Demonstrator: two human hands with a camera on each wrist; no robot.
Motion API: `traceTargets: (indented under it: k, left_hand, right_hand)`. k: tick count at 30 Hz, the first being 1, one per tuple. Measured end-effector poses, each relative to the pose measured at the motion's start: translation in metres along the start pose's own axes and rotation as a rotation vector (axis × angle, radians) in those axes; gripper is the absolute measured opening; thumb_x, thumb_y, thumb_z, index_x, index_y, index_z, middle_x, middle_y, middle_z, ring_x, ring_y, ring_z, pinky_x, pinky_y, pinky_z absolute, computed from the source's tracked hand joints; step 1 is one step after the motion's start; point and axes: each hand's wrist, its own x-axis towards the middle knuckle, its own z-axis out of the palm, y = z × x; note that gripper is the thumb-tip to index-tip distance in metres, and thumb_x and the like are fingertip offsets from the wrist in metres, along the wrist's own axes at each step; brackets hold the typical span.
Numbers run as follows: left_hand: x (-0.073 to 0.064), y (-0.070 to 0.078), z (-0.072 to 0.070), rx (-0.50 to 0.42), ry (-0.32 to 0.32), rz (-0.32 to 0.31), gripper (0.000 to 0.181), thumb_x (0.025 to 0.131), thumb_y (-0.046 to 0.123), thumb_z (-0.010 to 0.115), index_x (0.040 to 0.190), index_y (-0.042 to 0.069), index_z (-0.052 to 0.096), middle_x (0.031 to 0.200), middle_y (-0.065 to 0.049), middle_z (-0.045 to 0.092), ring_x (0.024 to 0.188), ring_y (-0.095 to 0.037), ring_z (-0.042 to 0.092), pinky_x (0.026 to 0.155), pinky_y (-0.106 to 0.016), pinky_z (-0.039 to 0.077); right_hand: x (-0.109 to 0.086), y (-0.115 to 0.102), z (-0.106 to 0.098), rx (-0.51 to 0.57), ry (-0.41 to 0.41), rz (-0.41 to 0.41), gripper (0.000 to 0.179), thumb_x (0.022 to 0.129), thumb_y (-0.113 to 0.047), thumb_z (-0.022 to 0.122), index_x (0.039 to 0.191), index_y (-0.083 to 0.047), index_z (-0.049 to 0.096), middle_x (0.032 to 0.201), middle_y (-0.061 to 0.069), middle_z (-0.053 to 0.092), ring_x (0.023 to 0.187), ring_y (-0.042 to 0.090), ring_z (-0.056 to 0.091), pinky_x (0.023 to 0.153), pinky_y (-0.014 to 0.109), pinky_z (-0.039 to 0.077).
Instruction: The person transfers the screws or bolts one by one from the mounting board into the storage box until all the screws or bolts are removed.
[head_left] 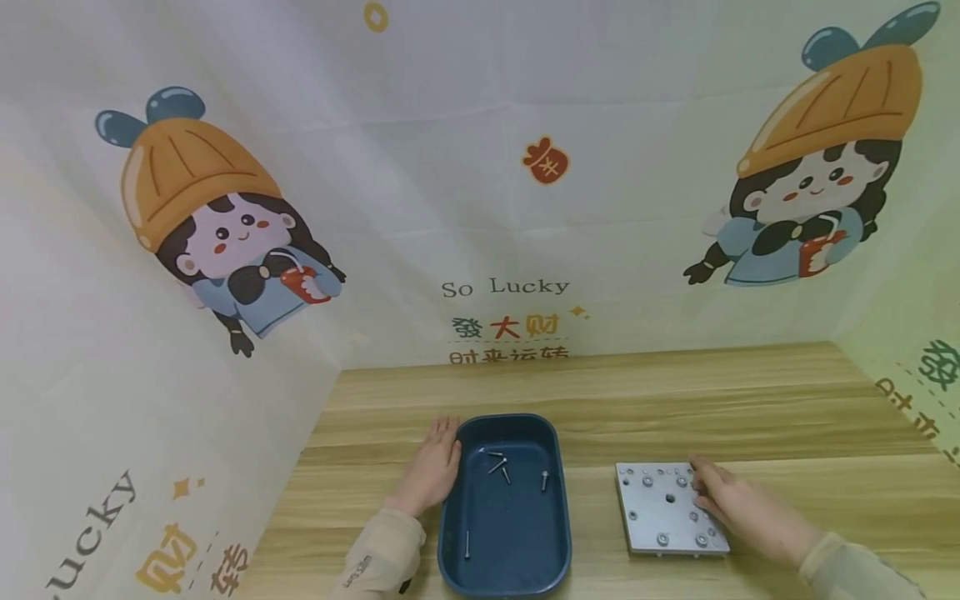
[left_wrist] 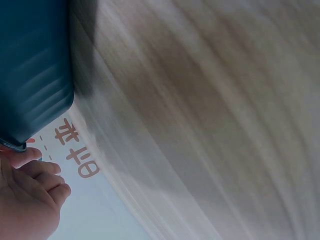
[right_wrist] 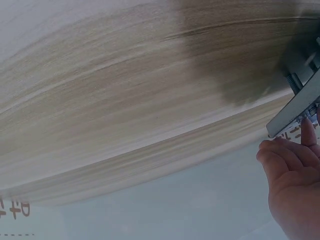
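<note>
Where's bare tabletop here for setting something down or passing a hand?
Bare wood runs between the tray and the metal plate, and behind both, up to the printed cloth. Crowded: the tray's left side, by the left hand, and the plate's right edge, by the right hand.

Tray (head_left: 517, 529): dark blue, rounded corners, longer than wide, ribbed outer wall; it stands upright on the wood-grain tabletop (head_left: 592, 575), its long side running away from the viewer.
Screw cluster (head_left: 498, 465): three small silver screws lying loose at differing angles on the tray floor, in the far half.
Single screw (head_left: 545, 481): silver, head toward the far end, just beside the right wall.
Long screw (head_left: 467, 545): thin, nearly parallel to the left wall, in the near half.
Metal plate (head_left: 652, 512): silver, roughly square, right of the tray and apart from it, broad face up.
Plate bolts (head_left: 663, 539): round heads spread over the face.
Centre hole (head_left: 671, 498): dark, round.
Threaded shank (right_wrist: 295, 83): protrudes beneath the plate.
</note>
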Motion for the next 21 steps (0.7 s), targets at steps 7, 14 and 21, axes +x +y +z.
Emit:
traceTargets:
  k: [7, 14, 21]
  left_hand:
    - [0.0006, -0.0001, 0.0006, 0.000, 0.004, 0.005, 0.048, 0.105, 0.014, 0.037, 0.147, -0.010, 0.036, 0.153, -0.033, 0.032, 0.146, -0.047, 0.025, 0.120, -0.057, 0.025]
    - [0.0014, 0.0002, 0.0013, 0.000, 0.003, 0.007, 0.049, 0.106, 0.015, 0.037, 0.147, -0.011, 0.035, 0.154, -0.033, 0.031, 0.146, -0.047, 0.025, 0.120, -0.056, 0.024]
    - [0.0005, 0.0010, -0.0002, -0.001, -0.002, 0.009, 0.048, 0.105, 0.012, 0.037, 0.146, -0.012, 0.035, 0.153, -0.034, 0.030, 0.145, -0.048, 0.025, 0.120, -0.057, 0.024]
  right_hand:
    - [-0.0031, -0.0018, 0.0026, -0.017, 0.060, -0.001, 0.048, 0.089, -0.008, 0.069, 0.128, 0.011, 0.048, 0.102, 0.016, 0.071, 0.088, 0.030, 0.071, 0.074, 0.039, 0.061]
    - [-0.0052, -0.0028, 0.0049, -0.036, 0.059, 0.011, 0.052, 0.088, -0.009, 0.070, 0.130, 0.012, 0.048, 0.098, 0.011, 0.071, 0.086, 0.025, 0.071, 0.074, 0.037, 0.061]
    - [-0.0062, -0.0047, 0.0053, -0.041, 0.050, 0.013, 0.053, 0.089, -0.007, 0.069, 0.132, 0.014, 0.046, 0.105, 0.021, 0.070, 0.092, 0.032, 0.071, 0.078, 0.041, 0.060]
